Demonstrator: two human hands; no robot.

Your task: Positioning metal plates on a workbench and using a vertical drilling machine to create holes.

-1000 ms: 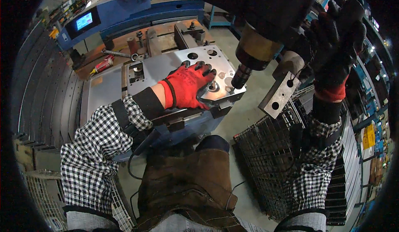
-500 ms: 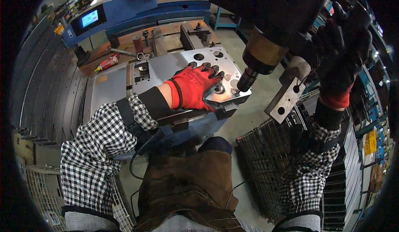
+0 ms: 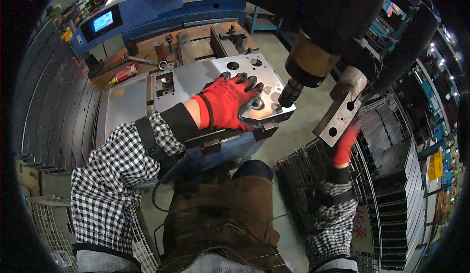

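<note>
My left hand [image 3: 226, 102], in a red glove with black fingertips, lies flat with fingers spread on a grey sheet-metal plate [image 3: 196, 72]. Round holes and a square cutout pierce the plate, and bright light falls beside my fingers. Just right of them, a dark tool tip [image 3: 291, 94] under a brass-coloured collar [image 3: 313, 60] hangs over the plate's right corner. My right hand [image 3: 347, 145], also red-gloved, is smeared by motion beside a steel bar with two holes [image 3: 338, 121]. That bar partly covers it, so its fingers do not show.
A wrench [image 3: 142, 60] and a red-and-white bottle [image 3: 125, 73] lie on the bench behind the plate. A lit screen [image 3: 103, 22] stands far left. Stacked metal sheets [image 3: 58, 97] rise at left. Wire baskets [image 3: 313, 180] and more stacked plates [image 3: 391, 214] stand at right.
My right hand has come down and inward from high beside the machine to beside the two-holed bar. My left hand stays on the plate.
</note>
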